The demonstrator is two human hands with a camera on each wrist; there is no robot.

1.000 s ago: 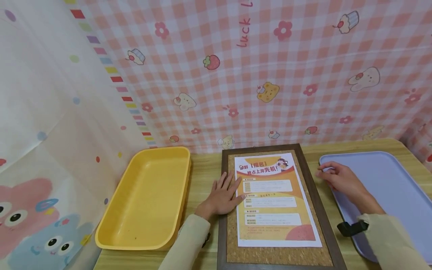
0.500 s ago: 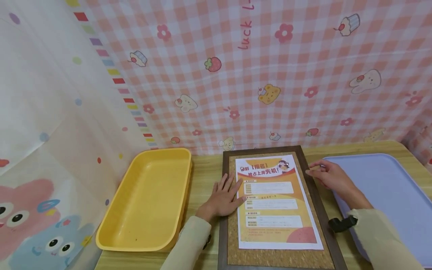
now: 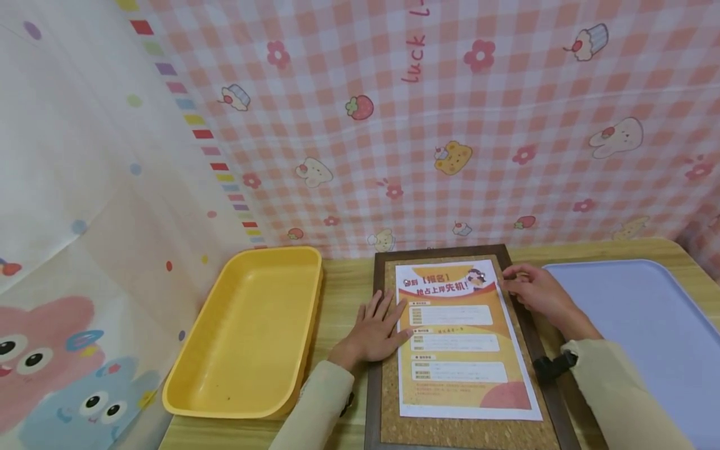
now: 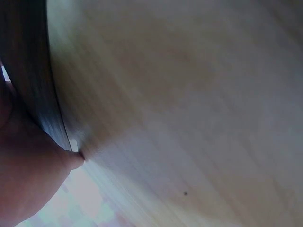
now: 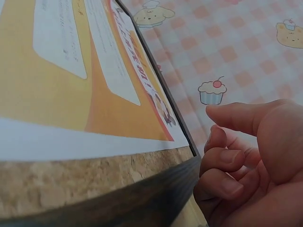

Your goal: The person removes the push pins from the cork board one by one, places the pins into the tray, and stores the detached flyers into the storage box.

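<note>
Left grip (image 3: 370, 332) spread across one sheet (image 3: 467, 350) and one framed corkboard (image 3: 455, 431); right grip (image 3: 538, 295) curled, contents unclear

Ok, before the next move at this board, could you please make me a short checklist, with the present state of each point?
1. Poster within the wooden frame: ok.
2. Left hand on the poster: ok, it rests over the left edge.
3. Equal cork above and below the poster: not ok, more shows below.
4. Right hand near the poster's upper right corner: ok.
5. Something held in the right hand: cannot tell, nothing shows clearly.
6. Yellow tray apart from the frame: ok, table shows between them.
</note>
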